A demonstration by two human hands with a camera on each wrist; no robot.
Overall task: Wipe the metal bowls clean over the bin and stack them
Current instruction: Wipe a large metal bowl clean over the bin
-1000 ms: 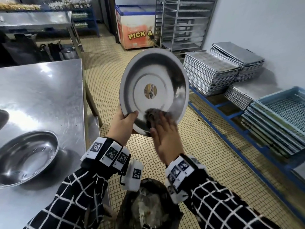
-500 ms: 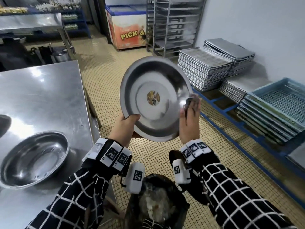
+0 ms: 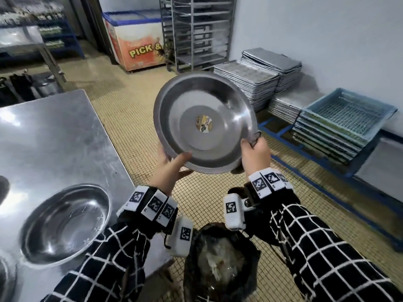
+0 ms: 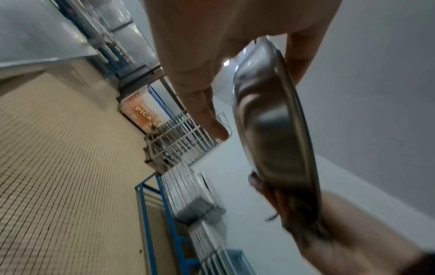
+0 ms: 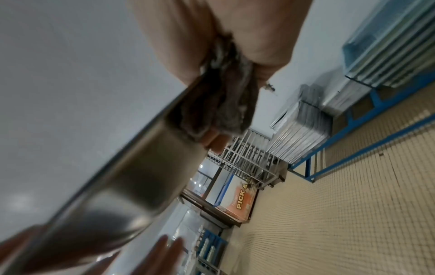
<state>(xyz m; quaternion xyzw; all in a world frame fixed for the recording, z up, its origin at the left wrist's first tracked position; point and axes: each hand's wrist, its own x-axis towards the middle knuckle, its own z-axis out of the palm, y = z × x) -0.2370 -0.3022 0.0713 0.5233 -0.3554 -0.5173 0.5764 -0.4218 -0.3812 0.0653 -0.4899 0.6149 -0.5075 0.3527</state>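
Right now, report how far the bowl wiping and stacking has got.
Done: nothing stacked yet; one metal bowl lies alone on the steel table. In hand: the left hand holds the tilted bowl above the bin, while the right hand presses a dark cloth on its rim. Left: finish wiping and stack the bowls.

Far past my fingers I can read big yellow words, "PICK &", on the orange front of a white freezer box (image 3: 139,52). The bowl (image 3: 205,123) I hold up has a small round sticker (image 3: 204,124) in its middle, but its words are too tiny and blurry to read. The square tags (image 3: 152,203) on my wrists show only black and white patterns.
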